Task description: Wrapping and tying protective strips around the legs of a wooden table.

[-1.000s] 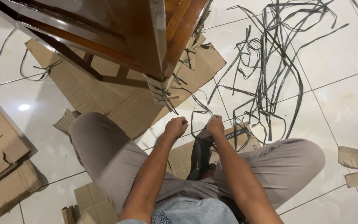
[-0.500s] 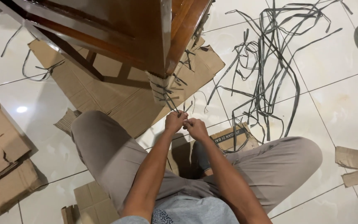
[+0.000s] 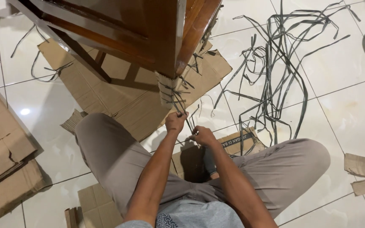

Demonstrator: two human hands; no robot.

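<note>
A dark strap (image 3: 181, 110) wound around the cardboard-wrapped leg (image 3: 167, 90) of the wooden furniture (image 3: 148, 33) is gripped by the left hand (image 3: 176, 122) and pinched lower down by the right hand (image 3: 203, 136), with cardboard sheets (image 3: 119, 97) beneath and loose straps (image 3: 275, 76) strewn on the tiled floor (image 3: 351, 105) alongside.

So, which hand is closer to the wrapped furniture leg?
Left. The left hand grips the straps right below the wrapped leg; the right hand is lower and apart from it.
</note>
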